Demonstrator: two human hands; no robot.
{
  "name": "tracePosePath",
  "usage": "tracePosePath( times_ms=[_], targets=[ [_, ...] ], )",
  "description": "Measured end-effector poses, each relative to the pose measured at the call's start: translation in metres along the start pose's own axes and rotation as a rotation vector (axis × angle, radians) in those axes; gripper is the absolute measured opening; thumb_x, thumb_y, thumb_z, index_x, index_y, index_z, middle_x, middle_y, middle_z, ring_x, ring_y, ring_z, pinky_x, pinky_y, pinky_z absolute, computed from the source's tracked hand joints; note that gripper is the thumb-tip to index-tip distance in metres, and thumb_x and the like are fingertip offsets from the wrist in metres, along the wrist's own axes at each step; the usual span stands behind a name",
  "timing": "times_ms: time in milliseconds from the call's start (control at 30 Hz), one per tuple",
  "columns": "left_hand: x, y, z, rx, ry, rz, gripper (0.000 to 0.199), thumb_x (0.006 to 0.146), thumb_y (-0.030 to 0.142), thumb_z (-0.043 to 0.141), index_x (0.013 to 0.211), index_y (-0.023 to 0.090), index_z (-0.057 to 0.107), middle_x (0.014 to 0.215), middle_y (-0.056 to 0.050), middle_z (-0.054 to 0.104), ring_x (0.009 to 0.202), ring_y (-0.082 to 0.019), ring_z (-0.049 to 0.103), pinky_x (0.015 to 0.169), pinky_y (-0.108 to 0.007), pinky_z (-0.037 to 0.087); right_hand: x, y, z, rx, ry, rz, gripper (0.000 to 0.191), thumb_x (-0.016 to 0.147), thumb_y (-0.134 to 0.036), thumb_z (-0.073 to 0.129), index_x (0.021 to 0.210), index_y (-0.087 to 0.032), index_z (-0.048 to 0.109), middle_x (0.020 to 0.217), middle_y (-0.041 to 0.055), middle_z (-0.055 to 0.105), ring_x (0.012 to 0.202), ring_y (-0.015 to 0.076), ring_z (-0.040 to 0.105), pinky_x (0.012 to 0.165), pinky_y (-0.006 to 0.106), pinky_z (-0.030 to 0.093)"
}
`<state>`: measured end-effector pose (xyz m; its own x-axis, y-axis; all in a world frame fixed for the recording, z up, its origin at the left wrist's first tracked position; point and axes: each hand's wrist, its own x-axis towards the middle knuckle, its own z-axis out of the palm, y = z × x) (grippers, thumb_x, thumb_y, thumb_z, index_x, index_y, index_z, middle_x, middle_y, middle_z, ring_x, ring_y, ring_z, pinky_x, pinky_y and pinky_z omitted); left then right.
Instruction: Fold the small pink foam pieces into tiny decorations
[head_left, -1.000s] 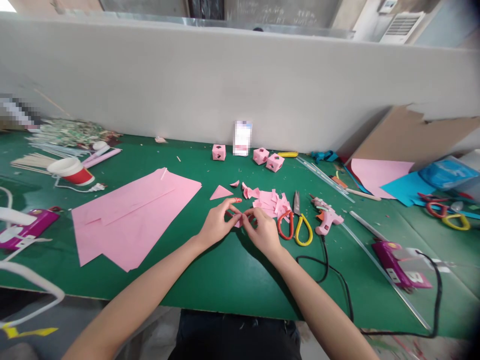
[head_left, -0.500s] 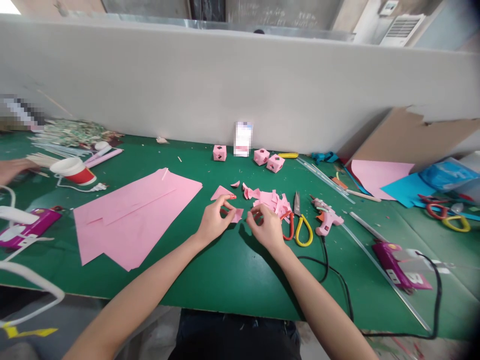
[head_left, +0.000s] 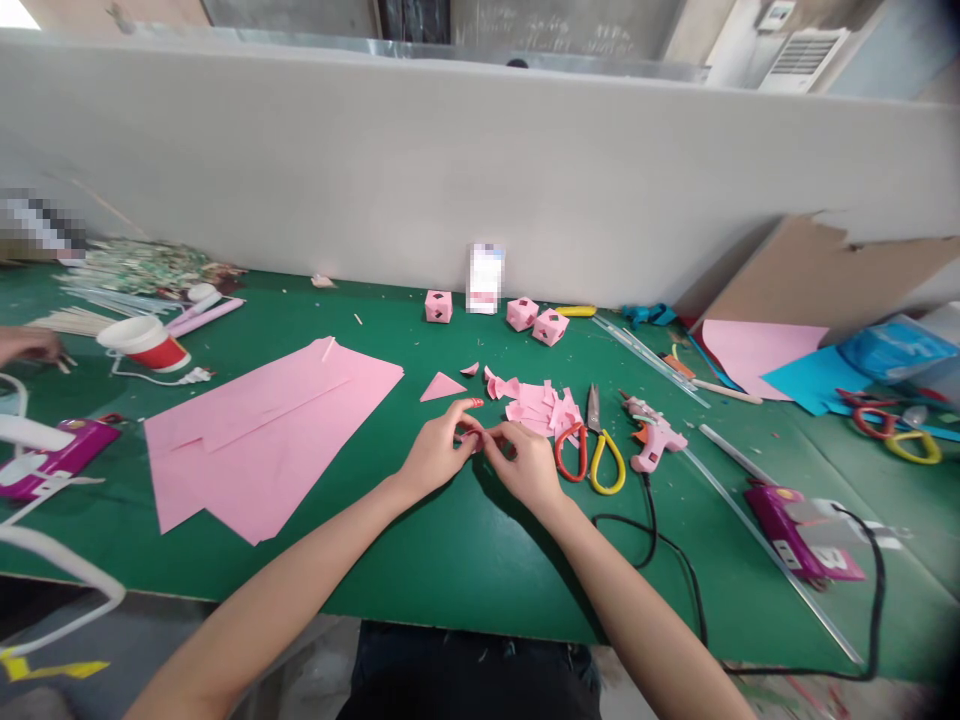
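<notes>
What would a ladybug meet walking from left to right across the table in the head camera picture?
Another person's hand, big pink sheets, left hand, right hand, scissors by that hand, glue gun, brown cardboard.

Small pink paper piece [head_left: 478, 442]: pinched between thumb and finger of left hand [head_left: 437, 447] and of right hand [head_left: 527, 463], fingertips nearly meeting. Mostly covered by fingers; seems bent, exact shape not resolvable. Pink paper triangle [head_left: 442, 387]: flat, on green table [head_left: 465, 570], just beyond left hand. Pink scraps [head_left: 534, 405]: cut strips, overlapping, loose pile just beyond right hand.
</notes>
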<state>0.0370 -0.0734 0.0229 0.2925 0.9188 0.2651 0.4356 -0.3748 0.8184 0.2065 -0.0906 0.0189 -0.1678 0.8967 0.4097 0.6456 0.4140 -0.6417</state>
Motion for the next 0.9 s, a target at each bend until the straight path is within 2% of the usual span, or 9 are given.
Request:
tracePosePath(
  times_ms=[233, 433, 600, 733, 900],
  targets=[
    [-0.0021, 0.0003, -0.0015, 0.214, 0.027, 0.045, 0.040, 0.089, 0.019, 0.053, 0.128, 0.024, 0.049, 0.096, -0.001, 0.074, 0.086, -0.018, 0.070, 0.078, -0.030, 0.053, -0.0009, -0.0021, 0.0018, -0.030, -0.011, -0.002, 0.017, 0.092, -0.029, 0.054, 0.083, -0.021, 0.067, 0.077, 0.0020, 0.070, 0.065, 0.0155, 0.063, 0.058, 0.025, 0.042],
    [-0.0042, 0.0018, 0.0003, 0.258, 0.022, 0.033, 0.045, 0.086, 0.013, 0.052, 0.129, 0.024, 0.048, 0.090, 0.000, 0.072, 0.079, -0.017, 0.068, 0.072, -0.028, 0.051, -0.0022, -0.0042, 0.0033, -0.035, -0.045, 0.013, 0.014, 0.090, -0.028, 0.056, 0.081, -0.021, 0.065, 0.077, 0.0016, 0.070, 0.065, 0.0149, 0.063, 0.058, 0.024, 0.043],
    [-0.0037, 0.0013, 0.0028, 0.230, 0.068, 0.048, 0.045, 0.084, 0.010, 0.051, 0.127, 0.023, 0.050, 0.090, 0.000, 0.070, 0.084, -0.016, 0.068, 0.078, -0.029, 0.053, -0.0029, -0.0064, 0.0041, -0.037, -0.038, 0.019, 0.014, 0.090, -0.028, 0.055, 0.082, -0.021, 0.064, 0.078, 0.0012, 0.070, 0.064, 0.0144, 0.062, 0.058, 0.024, 0.042],
    [-0.0037, 0.0016, 0.0038, 0.117, 0.096, 0.042, 0.051, 0.083, 0.009, 0.054, 0.132, 0.022, 0.046, 0.094, -0.001, 0.071, 0.084, -0.015, 0.069, 0.082, -0.029, 0.055, -0.0019, -0.0076, 0.0030, -0.051, -0.033, 0.058, 0.012, 0.088, -0.027, 0.056, 0.080, -0.021, 0.063, 0.074, 0.0007, 0.068, 0.061, 0.0146, 0.061, 0.057, 0.025, 0.042],
    [-0.0074, 0.0046, 0.0046, 0.015, 0.041, 0.037, 0.063, 0.085, 0.010, 0.056, 0.143, 0.024, 0.035, 0.103, -0.003, 0.075, 0.094, -0.017, 0.072, 0.089, -0.033, 0.057, -0.0009, -0.0054, 0.0007, -0.035, -0.055, 0.085, 0.005, 0.084, -0.025, 0.059, 0.081, -0.022, 0.062, 0.077, 0.0011, 0.069, 0.065, 0.0157, 0.063, 0.060, 0.025, 0.045]
  ],
)
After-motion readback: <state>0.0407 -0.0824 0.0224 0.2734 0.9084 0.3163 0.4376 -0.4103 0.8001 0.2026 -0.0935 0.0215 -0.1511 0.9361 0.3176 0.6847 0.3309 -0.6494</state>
